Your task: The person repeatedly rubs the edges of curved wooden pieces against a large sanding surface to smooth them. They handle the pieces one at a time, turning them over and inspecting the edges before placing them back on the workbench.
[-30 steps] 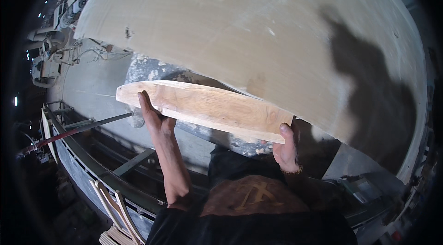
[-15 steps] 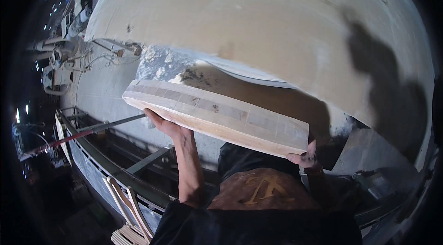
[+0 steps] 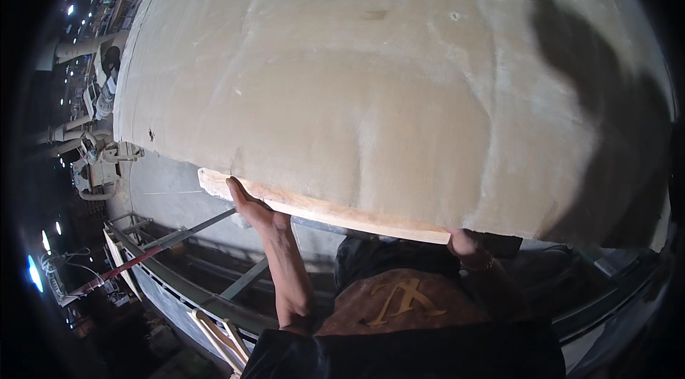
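A thick wooden board (image 3: 335, 218), pale and long, lies crosswise before me, tilted down to the right. Only its near edge and left end show; a large tan sheet (image 3: 307, 101) hides the rest. My left hand (image 3: 258, 215) is closed on the board near its left end, the thumb lying along the near edge. At the other end, my right hand (image 3: 465, 242) grips the board, its fingertips partly hidden by the board and the sheet's lower edge. Whether the board touches the sheet I cannot tell.
Green metal rails (image 3: 242, 279) run below and to the left. A slatted wooden chair-like frame (image 3: 222, 342) leans at lower left. A red and grey bar (image 3: 146, 254) juts in from the left. Ducts and machinery (image 3: 93, 154) stand farther off. My shadow falls on the sheet's right side.
The tan sheet now spans much more of the view and covers the board's upper face, which showed joined blocks earlier. Both hands keep hold of the board.
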Available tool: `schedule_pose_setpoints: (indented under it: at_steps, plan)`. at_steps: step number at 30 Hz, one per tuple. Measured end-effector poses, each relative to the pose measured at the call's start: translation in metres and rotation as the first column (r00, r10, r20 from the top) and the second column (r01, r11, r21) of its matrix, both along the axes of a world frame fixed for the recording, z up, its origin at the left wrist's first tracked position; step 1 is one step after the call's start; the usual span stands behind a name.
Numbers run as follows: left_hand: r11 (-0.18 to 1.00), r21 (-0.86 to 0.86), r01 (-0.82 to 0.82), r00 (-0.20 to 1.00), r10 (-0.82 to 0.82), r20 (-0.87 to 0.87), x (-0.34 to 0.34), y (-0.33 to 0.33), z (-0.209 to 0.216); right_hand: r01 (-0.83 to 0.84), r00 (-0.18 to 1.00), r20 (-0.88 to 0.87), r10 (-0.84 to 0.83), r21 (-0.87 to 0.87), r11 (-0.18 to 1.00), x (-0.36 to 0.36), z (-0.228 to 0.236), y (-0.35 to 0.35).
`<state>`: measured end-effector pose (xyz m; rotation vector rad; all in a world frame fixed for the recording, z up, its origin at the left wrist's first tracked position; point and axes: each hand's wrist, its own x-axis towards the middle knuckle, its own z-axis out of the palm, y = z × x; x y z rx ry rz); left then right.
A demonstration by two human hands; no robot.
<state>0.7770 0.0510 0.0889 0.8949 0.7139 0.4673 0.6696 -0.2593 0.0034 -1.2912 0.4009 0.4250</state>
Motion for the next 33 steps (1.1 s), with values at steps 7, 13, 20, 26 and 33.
schedule_pose_setpoints:
  at_steps: [7,13,20,26,33]
  plan:
    - [0.993,0.006,0.116,0.992,-0.116,0.044,-0.005,0.018,-0.017,0.072,0.993,-0.093,-0.068,0.044,0.996,-0.001,-0.015,0.003]
    - [0.994,0.069,0.09,0.996,-0.09,-0.003,-0.003,0.019,-0.009,0.099,0.985,-0.151,-0.087,0.072,0.993,-0.004,-0.023,0.011]
    - [0.994,0.048,0.103,0.994,-0.104,0.024,-0.005,0.039,-0.018,0.109,0.975,-0.201,-0.089,0.092,0.99,-0.004,-0.029,0.018]
    - [0.992,0.042,0.119,0.992,-0.121,0.032,-0.009,0.057,-0.027,0.111,0.968,-0.238,-0.082,0.112,0.987,-0.003,-0.035,0.023]
    - [0.995,0.079,0.064,0.998,-0.065,0.001,-0.005,0.066,-0.022,0.115,0.958,-0.276,-0.075,0.13,0.985,-0.002,-0.04,0.03]
